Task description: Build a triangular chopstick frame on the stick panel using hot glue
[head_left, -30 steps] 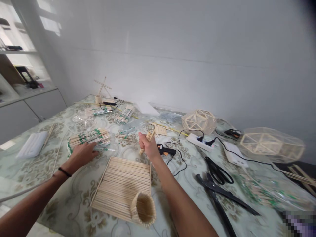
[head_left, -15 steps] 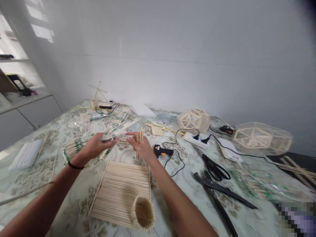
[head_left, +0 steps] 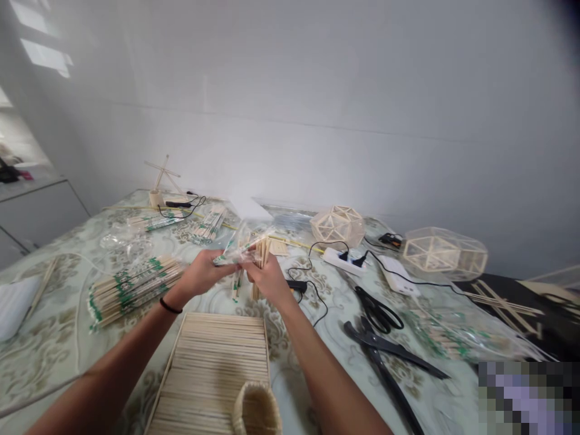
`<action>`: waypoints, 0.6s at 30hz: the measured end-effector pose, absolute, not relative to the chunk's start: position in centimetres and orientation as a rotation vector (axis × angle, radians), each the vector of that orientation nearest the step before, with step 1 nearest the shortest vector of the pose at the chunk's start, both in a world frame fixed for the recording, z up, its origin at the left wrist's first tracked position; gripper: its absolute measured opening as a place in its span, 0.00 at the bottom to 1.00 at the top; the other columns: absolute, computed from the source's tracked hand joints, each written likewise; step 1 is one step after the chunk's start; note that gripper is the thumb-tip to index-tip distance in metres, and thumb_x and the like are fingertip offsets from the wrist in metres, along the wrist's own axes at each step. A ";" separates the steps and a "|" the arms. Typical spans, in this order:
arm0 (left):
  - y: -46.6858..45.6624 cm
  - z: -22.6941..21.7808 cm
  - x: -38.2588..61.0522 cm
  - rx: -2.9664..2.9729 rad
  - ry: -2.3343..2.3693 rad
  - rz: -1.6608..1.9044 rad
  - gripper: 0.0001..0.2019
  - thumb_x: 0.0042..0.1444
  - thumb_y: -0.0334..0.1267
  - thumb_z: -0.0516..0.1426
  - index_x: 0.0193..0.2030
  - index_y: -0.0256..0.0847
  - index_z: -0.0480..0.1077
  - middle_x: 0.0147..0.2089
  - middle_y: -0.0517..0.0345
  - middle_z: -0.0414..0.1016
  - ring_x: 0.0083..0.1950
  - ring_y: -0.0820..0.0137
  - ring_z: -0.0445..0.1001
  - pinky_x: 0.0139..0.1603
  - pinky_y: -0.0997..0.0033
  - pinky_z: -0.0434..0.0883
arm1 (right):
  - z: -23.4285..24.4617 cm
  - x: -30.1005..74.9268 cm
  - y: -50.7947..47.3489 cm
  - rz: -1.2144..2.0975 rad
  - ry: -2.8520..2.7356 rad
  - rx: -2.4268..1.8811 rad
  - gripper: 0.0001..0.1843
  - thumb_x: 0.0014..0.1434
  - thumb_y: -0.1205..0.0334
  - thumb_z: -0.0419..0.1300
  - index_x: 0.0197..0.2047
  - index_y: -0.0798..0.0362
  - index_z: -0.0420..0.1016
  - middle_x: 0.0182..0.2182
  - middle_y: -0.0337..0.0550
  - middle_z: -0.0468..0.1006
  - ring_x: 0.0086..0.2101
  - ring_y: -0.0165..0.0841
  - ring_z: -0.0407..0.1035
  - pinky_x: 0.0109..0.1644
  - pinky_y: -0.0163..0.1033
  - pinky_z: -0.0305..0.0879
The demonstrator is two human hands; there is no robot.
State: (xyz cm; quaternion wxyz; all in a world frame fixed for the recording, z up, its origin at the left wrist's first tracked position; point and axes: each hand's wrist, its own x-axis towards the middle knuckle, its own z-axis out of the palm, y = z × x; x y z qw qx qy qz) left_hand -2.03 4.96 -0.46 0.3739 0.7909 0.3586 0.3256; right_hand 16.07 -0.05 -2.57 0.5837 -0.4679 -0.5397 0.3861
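My right hand (head_left: pixel 272 282) is closed around a small upright bundle of bare wooden chopsticks (head_left: pixel 262 250). Clear plastic wrappers with green print (head_left: pixel 243 240) are pinched in my left hand (head_left: pixel 203 273), whose fingertips come close to the right ones. Some plastic overlaps the bundle, and I cannot tell which fingers touch it. Below my hands lies a flat panel of chopsticks (head_left: pixel 217 347) laid side by side. A small round cup made of sticks (head_left: pixel 257 408) stands on its near right corner.
Wrapped chopsticks (head_left: pixel 136 289) lie in a pile at left. Right of my hands are a glue gun (head_left: pixel 296 286), a white power strip (head_left: pixel 345 261), black scissors (head_left: pixel 379 310) and a large black cutting tool (head_left: pixel 394 350). Two faceted stick frames (head_left: pixel 338 226) stand near the wall.
My hands have come together, the left moving right with the plastic toward the chopsticks in the right. The view has shifted, showing more of the wrapped pile at left.
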 end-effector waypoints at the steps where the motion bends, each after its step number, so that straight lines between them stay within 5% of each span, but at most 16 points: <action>1: 5.1 -0.6 -2.0 2.025 0.909 0.832 0.18 0.54 0.51 0.63 0.33 0.35 0.79 0.26 0.63 0.71 0.28 0.74 0.63 0.34 0.75 0.65 | -2.5 16.2 -0.1 0.902 -1.268 -1.094 0.18 0.55 0.46 0.69 0.35 0.49 0.70 0.17 0.27 0.60 0.19 0.28 0.54 0.25 0.36 0.53; 12: 5.9 -2.2 -1.6 1.964 0.808 0.863 0.18 0.56 0.51 0.64 0.34 0.36 0.83 0.29 0.61 0.78 0.31 0.69 0.71 0.38 0.73 0.70 | -3.1 16.6 0.1 0.911 -1.299 -1.187 0.23 0.57 0.50 0.67 0.19 0.50 0.64 0.14 0.30 0.57 0.19 0.26 0.51 0.24 0.36 0.49; 18: 6.0 -3.5 -1.3 1.938 0.767 0.903 0.19 0.57 0.53 0.65 0.37 0.37 0.84 0.36 0.57 0.85 0.37 0.65 0.78 0.45 0.69 0.74 | -2.3 16.5 0.2 0.878 -1.238 -1.195 0.18 0.57 0.47 0.68 0.32 0.55 0.80 0.18 0.32 0.63 0.21 0.26 0.52 0.25 0.35 0.49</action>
